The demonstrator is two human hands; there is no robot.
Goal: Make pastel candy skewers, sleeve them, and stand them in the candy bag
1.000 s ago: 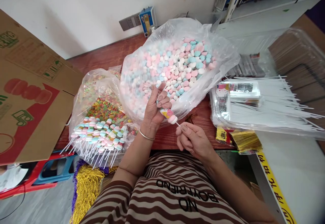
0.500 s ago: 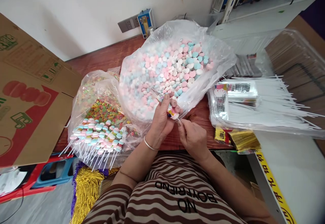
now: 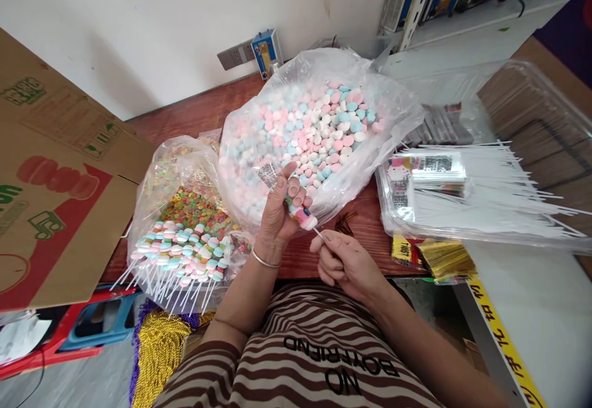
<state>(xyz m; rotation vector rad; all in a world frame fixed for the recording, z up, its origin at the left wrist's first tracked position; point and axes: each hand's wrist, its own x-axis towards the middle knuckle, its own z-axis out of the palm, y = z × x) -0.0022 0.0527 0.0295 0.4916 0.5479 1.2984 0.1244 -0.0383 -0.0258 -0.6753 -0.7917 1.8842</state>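
My left hand (image 3: 280, 211) is closed around a candy skewer in a printed plastic wrapper (image 3: 303, 216), whose other end sticks out above the fingers. The white stick (image 3: 319, 233) comes out of its lower end, and my right hand (image 3: 345, 260) pinches that stick. Beyond them lies a large clear bag (image 3: 393, 124) of pink, white and blue candies (image 3: 324, 124). To the left, several candy skewers on white sticks (image 3: 182, 251) rest on a bag of small colourful ring-shaped pieces (image 3: 194, 204). Near my right hand is a small bunch of twist ties (image 3: 346, 223).
A clear plastic tray (image 3: 391, 223) on the right holds white sticks (image 3: 490, 192) and printed wrappers (image 3: 437, 171). Gold twist ties (image 3: 444, 257) lie by the table's front edge. A cardboard box (image 3: 65, 180) stands at the left, and a small blue device (image 3: 267, 50) against the wall.
Both hands have shifted slightly, the left one to the left. More of the stick now shows between the wrapped end and my right hand, and the view has tilted a little.
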